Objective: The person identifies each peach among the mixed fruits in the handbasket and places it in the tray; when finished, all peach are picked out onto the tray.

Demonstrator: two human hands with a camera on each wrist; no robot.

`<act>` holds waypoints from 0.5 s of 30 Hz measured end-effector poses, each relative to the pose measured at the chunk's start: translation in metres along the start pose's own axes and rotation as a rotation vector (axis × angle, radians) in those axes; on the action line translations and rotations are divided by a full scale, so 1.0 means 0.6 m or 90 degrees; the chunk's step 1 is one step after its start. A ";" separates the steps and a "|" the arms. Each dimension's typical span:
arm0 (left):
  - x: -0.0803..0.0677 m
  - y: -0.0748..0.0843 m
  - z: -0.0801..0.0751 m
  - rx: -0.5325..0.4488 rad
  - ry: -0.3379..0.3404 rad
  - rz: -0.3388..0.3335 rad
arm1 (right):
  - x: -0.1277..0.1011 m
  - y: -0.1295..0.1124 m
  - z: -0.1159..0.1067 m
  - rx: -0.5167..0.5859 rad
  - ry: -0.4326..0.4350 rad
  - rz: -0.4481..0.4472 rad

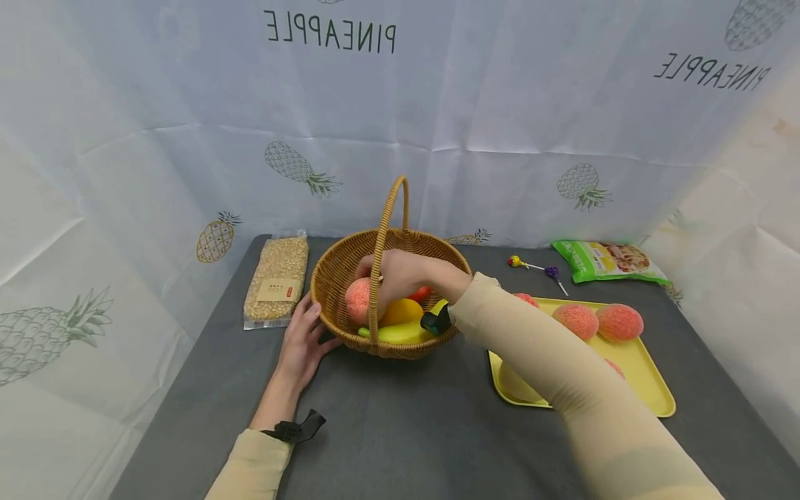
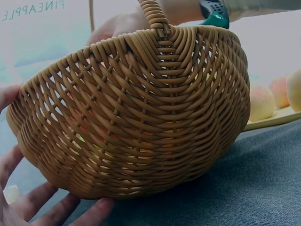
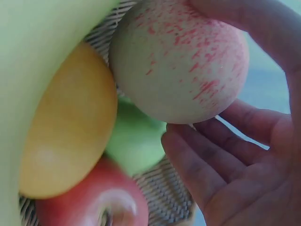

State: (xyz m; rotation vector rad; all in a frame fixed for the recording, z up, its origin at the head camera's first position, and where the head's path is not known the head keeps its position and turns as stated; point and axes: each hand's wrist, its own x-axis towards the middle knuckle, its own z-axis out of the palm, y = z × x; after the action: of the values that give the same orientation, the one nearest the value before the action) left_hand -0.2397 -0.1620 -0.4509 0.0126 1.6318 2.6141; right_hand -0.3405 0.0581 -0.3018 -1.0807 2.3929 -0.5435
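Observation:
A brown wicker basket (image 1: 350,250) with an arched handle stands on the table. Inside, my right hand (image 1: 403,274) grips a pinkish peach (image 3: 183,61), thumb over it and fingers curled beneath. Near the peach lie a banana (image 1: 406,333), a yellow-orange fruit (image 3: 75,122), a red apple (image 3: 94,193) and a green fruit (image 3: 136,136), partly hidden. My left hand (image 1: 302,345) rests against the basket's left side. In the left wrist view its fingers (image 2: 59,209) spread along the lower wicker wall, and the thumb touches near the rim.
At the right is a yellow tray (image 1: 650,389) with several peaches (image 1: 620,322), partly covered by my right sleeve. Behind it lie two lollipops (image 1: 553,272) and a green snack bag (image 1: 609,262). A clear pack of grains (image 1: 278,271) lies left of the basket.

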 end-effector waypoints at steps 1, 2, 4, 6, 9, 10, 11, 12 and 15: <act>0.000 0.000 0.000 0.001 0.001 0.000 | -0.004 0.005 -0.004 0.019 0.004 0.002; 0.000 0.000 0.000 0.002 0.001 0.000 | -0.009 0.009 -0.007 0.032 0.007 0.004; 0.001 0.000 0.001 0.003 0.003 -0.001 | -0.019 0.018 -0.014 0.050 0.012 0.011; 0.001 0.000 0.001 0.004 0.004 0.000 | -0.029 0.025 -0.019 0.060 0.021 0.016; -0.001 0.000 0.001 0.001 0.005 0.001 | -0.048 0.034 -0.027 0.082 0.033 0.030; -0.001 -0.001 0.001 -0.001 0.004 0.001 | -0.054 0.038 -0.029 0.094 0.037 0.032; -0.001 -0.001 0.000 -0.002 0.004 0.001 | -0.061 0.041 -0.031 0.111 0.041 0.032; -0.002 -0.001 0.000 -0.003 0.003 0.001 | -0.067 0.044 -0.033 0.129 0.045 0.033; 0.000 -0.001 -0.001 -0.007 -0.002 0.003 | -0.086 0.053 -0.039 0.165 0.066 0.032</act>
State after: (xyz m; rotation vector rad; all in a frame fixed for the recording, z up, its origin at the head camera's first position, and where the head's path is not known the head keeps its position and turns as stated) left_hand -0.2395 -0.1623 -0.4519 0.0206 1.6195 2.6252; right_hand -0.3421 0.1212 -0.2866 -0.8976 2.3476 -0.8828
